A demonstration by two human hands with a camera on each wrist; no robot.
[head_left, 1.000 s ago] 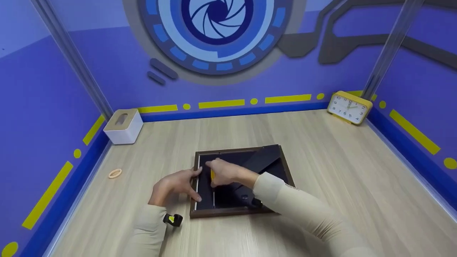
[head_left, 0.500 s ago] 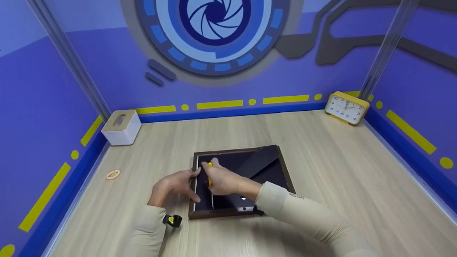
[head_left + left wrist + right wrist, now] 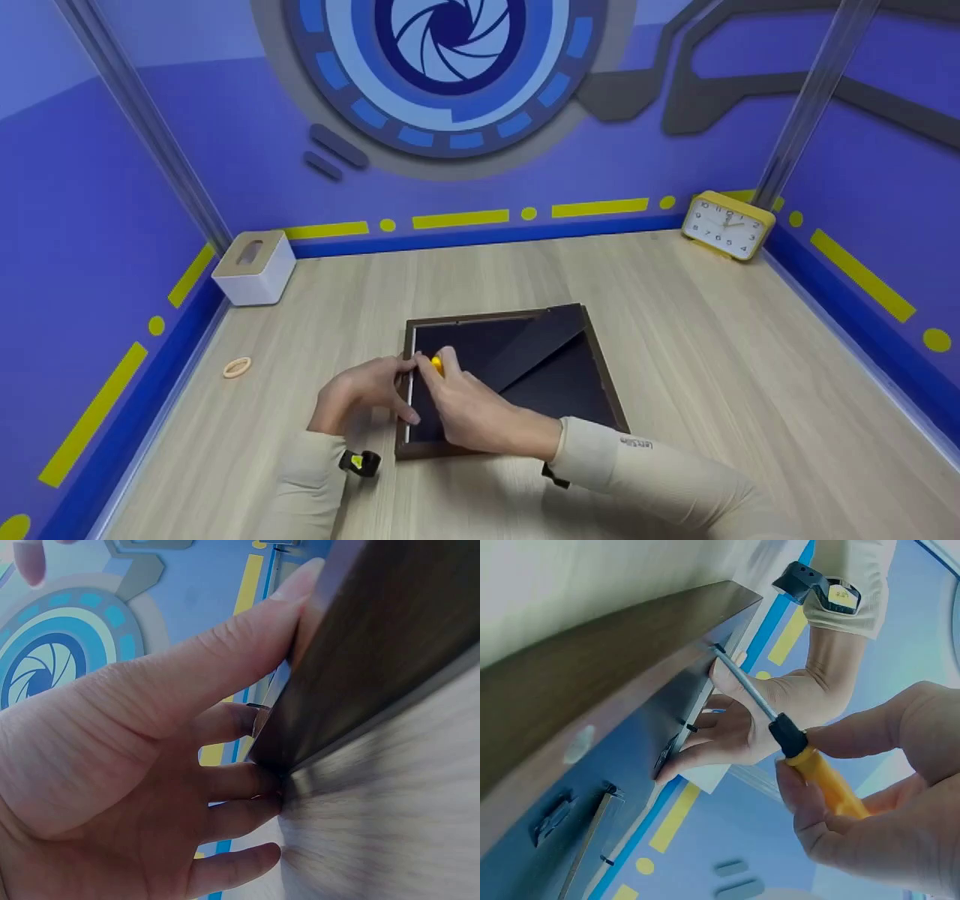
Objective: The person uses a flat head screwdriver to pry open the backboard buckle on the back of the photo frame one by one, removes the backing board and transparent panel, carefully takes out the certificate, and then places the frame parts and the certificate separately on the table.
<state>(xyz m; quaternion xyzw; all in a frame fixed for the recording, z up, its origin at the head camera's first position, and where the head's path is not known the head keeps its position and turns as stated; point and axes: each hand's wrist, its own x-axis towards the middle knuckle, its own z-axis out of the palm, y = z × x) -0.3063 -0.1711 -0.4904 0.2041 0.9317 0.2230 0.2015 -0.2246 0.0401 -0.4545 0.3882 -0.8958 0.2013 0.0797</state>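
A dark brown picture frame [image 3: 401, 450] lies on the table with its black backing [image 3: 465, 337] facing up and a folded stand leg [image 3: 547, 334] across it. My right hand [image 3: 472, 405] pinches the yellow handle of a screwdriver [image 3: 829, 784] between thumb and fingers. In the right wrist view its metal shaft slants to a small dark tab at the frame's inner edge, near a corner. In the head view the right hand hides the shaft. My left hand [image 3: 367, 390] holds the frame's left side, thumb and forefinger spread along the edge, other fingers against its outer side [image 3: 240, 784].
On the wooden table, a beige ring [image 3: 237, 367] lies to the left. A white tissue box [image 3: 255, 268] with a wood-look lid stands at the back left, a yellow clock [image 3: 727, 225] at the back right. Blue walls [image 3: 480, 187] enclose the table.
My right hand has shifted towards me and slightly left, turning so the screwdriver handle points more upward. The left hand and the frame hold their places.
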